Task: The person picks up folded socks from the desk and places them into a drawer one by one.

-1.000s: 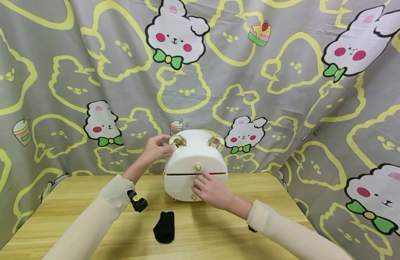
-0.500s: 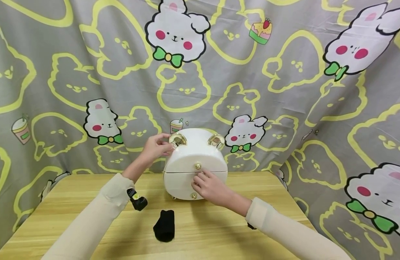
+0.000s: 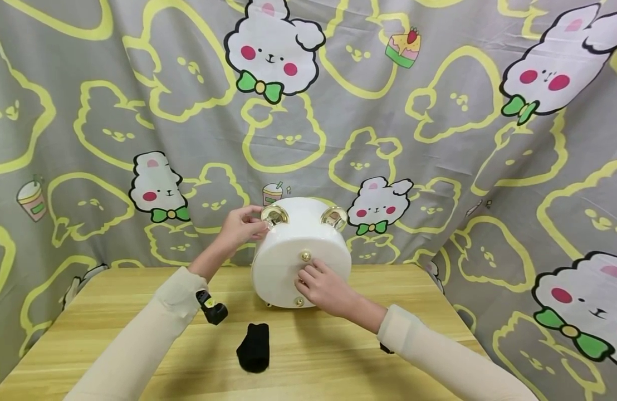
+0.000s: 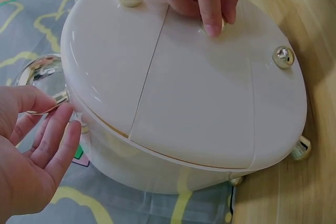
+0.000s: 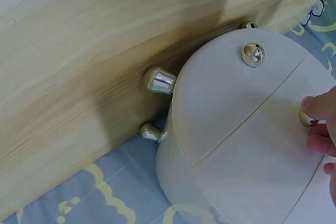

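A rounded white drawer box (image 3: 275,273) with gold ears, gold knobs and short gold feet stands on the table. My left hand (image 3: 236,229) is at its left side; in the left wrist view, thumb and fingers pinch the rim of the gold ear (image 4: 44,72). My right hand (image 3: 322,287) is at the front, its thumb and fingers pinching the middle gold knob (image 5: 304,118), which the hand covers in the head view. Above it shows the top knob (image 3: 305,256), below it the bottom knob (image 3: 299,302). The drawer fronts lie flush, parted only by thin seams.
A black sock-like piece of cloth (image 3: 254,348) lies on the wooden table (image 3: 188,362) in front of the box. Behind and to the right hangs a grey curtain (image 3: 288,139) with rabbit prints. Dark wrist camera gear (image 3: 211,308) hangs under the left sleeve.
The dark gap above the middle drawer, with something red showing inside, has closed as the right hand pushed the drawer in. The left hand has stayed at the ear.
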`<move>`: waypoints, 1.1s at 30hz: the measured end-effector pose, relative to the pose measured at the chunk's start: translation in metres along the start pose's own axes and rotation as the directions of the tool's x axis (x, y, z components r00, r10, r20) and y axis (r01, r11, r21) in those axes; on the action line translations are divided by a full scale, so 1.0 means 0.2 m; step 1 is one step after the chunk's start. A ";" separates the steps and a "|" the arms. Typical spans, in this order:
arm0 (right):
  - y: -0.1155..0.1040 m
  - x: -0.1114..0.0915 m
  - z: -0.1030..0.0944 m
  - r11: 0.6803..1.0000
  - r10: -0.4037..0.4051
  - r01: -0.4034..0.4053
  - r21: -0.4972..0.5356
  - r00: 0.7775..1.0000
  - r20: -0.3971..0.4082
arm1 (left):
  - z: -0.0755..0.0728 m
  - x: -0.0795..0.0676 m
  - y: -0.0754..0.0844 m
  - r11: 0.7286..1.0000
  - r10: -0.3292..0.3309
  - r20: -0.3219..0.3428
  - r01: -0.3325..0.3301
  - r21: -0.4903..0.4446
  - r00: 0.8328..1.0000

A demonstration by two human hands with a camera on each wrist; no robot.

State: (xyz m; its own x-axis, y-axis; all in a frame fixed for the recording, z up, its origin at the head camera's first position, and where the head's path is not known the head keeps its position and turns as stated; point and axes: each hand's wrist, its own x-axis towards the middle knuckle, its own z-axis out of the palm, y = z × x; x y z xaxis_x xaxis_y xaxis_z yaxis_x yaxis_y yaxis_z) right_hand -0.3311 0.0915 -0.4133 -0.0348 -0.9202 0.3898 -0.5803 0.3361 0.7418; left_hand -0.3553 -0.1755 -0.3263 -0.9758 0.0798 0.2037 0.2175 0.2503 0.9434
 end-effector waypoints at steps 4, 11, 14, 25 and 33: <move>0.00 0.00 0.00 1.000 0.007 -0.007 0.006 1.000 -0.018 | 0.00 0.00 0.00 1.000 0.003 0.001 -0.003 0.002 1.000; 0.00 -0.01 0.01 1.000 0.007 -0.007 0.007 0.998 -0.060 | 0.00 0.00 0.00 1.000 -0.003 -0.001 0.003 0.008 1.000; 0.00 -0.02 0.02 1.000 0.015 -0.015 0.007 0.996 -0.085 | 0.00 0.00 0.00 1.000 -0.004 -0.004 0.004 0.012 1.000; -0.12 -0.13 0.05 0.995 -0.095 0.095 -0.006 0.996 0.001 | -0.01 0.01 -0.01 1.000 0.003 -0.007 -0.003 0.014 1.000; -0.18 -0.16 0.12 0.995 -0.096 0.098 -0.019 0.992 0.083 | 0.00 0.01 -0.01 1.000 0.000 0.003 0.000 0.006 1.000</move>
State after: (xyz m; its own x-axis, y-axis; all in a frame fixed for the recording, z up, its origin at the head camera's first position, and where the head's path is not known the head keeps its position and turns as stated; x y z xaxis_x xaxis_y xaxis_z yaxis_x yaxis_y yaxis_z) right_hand -0.3279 0.1044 -0.4663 -0.0466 -0.9618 0.2698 -0.5653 0.2481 0.7867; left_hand -0.3581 -0.1764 -0.3281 -0.9758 0.0824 0.2026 0.2172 0.2562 0.9419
